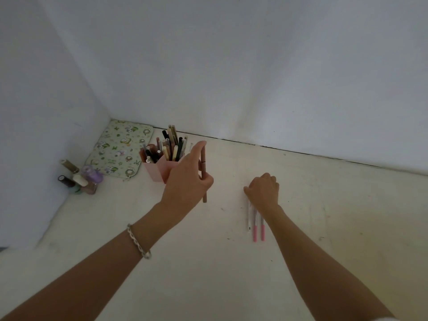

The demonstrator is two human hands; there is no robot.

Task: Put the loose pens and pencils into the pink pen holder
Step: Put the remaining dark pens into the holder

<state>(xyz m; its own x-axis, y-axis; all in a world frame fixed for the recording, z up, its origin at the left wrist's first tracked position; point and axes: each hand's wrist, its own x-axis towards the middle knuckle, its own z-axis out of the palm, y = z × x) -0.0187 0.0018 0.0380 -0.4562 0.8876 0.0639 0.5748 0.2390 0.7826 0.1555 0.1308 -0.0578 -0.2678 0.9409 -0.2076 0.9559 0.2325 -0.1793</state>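
Note:
The pink pen holder (pixel 154 169) stands near the back wall, filled with several pens and pencils. My left hand (pixel 188 176) is just right of it and holds a brownish-pink pen (pixel 204 181) upright, beside the holder's rim. My right hand (pixel 264 189) rests palm-down on the table over the far ends of three loose pens (pixel 255 224): one white and two with pink caps. Their near ends stick out below my wrist. Whether my fingers grip them is hidden.
A flowered pouch (pixel 119 150) lies in the back left corner behind the holder. Several small bottles (pixel 80 178) stand at the left wall. White walls close off the table at the back and left.

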